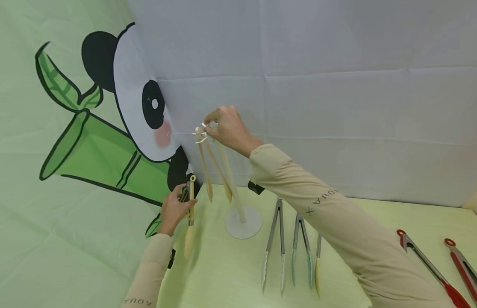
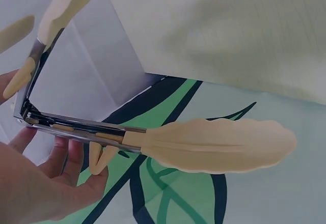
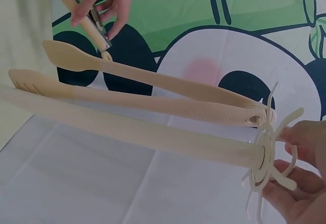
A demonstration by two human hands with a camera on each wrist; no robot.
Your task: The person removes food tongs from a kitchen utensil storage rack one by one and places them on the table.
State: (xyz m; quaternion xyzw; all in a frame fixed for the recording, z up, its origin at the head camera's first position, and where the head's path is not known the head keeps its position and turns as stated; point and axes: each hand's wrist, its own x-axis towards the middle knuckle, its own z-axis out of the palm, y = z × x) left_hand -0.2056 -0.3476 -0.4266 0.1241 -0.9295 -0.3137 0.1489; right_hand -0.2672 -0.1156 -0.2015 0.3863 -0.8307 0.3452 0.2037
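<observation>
My left hand (image 1: 177, 209) grips metal tongs with cream scalloped tips (image 2: 219, 145), near the table's left edge. In the left wrist view these tongs are spread apart, with the thumb and fingers along one arm. My right hand (image 1: 228, 128) is raised at the top of a cream utensil stand, its fingers pinching the ring of curved hooks (image 3: 285, 178). From one hook hangs a pair of tan tongs (image 3: 168, 102), tips down beside the pole (image 3: 132, 136). The stand's round white base (image 1: 251, 229) rests on the table.
Right of the base lie white-tipped tongs (image 1: 283, 265), mint-tipped tongs (image 1: 310, 269) and partly hidden yellow-tipped tongs (image 1: 317, 273). Two red tongs (image 1: 455, 295) lie far right on the yellow-green table (image 1: 223, 273). A cloth backdrop with a panda print (image 1: 132, 107) stands behind and left.
</observation>
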